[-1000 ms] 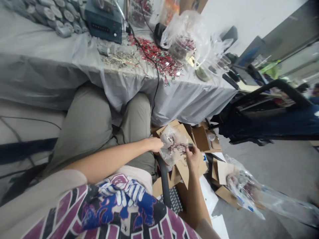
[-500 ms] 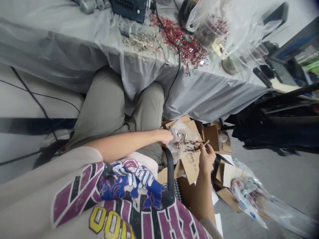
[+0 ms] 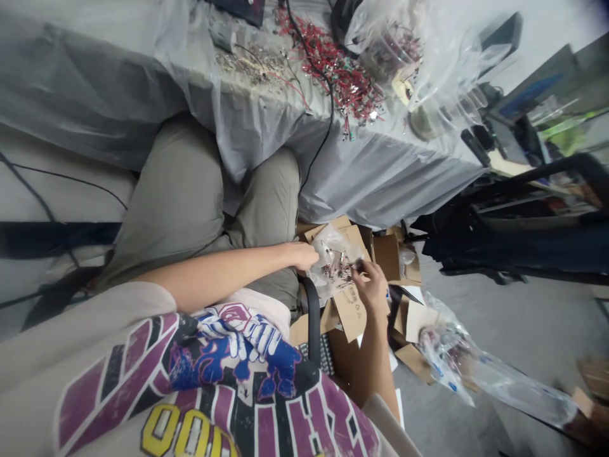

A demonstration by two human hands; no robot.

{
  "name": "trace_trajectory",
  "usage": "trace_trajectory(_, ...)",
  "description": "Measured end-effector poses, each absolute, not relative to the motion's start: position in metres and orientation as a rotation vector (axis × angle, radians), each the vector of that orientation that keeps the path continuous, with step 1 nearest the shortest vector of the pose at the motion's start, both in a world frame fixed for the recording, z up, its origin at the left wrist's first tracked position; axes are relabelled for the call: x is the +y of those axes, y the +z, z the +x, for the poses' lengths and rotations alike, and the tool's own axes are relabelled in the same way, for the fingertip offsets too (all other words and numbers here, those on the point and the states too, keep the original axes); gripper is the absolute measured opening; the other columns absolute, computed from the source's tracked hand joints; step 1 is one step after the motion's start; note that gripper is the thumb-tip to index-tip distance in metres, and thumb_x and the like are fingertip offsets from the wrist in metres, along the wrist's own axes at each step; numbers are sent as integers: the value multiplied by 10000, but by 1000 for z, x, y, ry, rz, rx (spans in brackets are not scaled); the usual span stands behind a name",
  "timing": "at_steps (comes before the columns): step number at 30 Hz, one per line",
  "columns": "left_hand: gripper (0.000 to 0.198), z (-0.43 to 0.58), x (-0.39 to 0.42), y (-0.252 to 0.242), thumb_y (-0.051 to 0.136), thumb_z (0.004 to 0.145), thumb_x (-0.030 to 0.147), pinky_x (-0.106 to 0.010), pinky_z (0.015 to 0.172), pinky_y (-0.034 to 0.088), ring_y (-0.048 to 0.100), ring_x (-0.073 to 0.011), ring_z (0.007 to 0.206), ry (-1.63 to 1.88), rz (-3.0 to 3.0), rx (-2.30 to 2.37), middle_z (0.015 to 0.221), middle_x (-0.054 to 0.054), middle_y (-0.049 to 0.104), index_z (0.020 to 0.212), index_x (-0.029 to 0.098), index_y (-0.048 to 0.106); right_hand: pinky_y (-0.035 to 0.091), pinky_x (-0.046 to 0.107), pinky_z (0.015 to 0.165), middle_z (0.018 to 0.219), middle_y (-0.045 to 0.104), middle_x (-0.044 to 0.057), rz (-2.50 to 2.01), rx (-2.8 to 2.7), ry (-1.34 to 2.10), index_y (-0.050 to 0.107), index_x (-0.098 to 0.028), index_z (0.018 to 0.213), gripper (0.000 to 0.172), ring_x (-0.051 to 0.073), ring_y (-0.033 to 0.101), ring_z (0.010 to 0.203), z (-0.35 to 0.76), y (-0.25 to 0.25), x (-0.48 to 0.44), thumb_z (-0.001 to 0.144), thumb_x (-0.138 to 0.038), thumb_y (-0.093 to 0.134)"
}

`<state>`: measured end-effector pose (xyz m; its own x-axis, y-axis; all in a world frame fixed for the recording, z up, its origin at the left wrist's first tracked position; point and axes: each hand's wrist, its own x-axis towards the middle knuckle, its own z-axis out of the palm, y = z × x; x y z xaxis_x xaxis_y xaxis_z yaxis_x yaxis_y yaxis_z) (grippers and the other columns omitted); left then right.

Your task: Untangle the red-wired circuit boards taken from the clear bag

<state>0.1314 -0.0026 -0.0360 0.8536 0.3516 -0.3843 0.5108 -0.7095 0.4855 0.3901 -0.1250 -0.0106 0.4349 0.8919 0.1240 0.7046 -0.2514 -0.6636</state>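
Fingers point(image 3: 360, 267) of your right hand point(image 3: 373, 284) pinched wired parts point(image 3: 349, 268), probably light, springy and best held at one end, while your left hand point(image 3: 304, 256) clasped the plastic bag point(image 3: 328, 240) by its left edge.

Grey and white indoors

A grey plastic sheet point(image 3: 356, 181) covers the worktop point(image 3: 143, 19) and hangs down its front. A white wall point(image 3: 552, 25) rises beyond. Toward the right, a dark chair point(image 3: 528, 244) borders smooth grey floor point(image 3: 537, 317), under pale, even light.
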Motion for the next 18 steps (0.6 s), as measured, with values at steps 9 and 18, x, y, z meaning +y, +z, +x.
trace_trajectory(9,283,128,0,-33,692,1038,390,-438,958,642,733,-218,1063,-310,2432,615,1192,-95,746,1188,152,720,620,407,917,1174,774,79,-1945,-1346,415,799,-240,1166,468,261,734,1004,384,7,-117,784,-509,820)
trace_trajectory(18,279,132,0,-29,687,1040,348,-458,988,636,724,-231,1114,31,2372,695,1263,-102,729,1244,159,705,625,407,905,1218,758,77,-1876,-1274,484,764,-254,1266,482,262,731,1063,372,16,-124,871,-530,776)
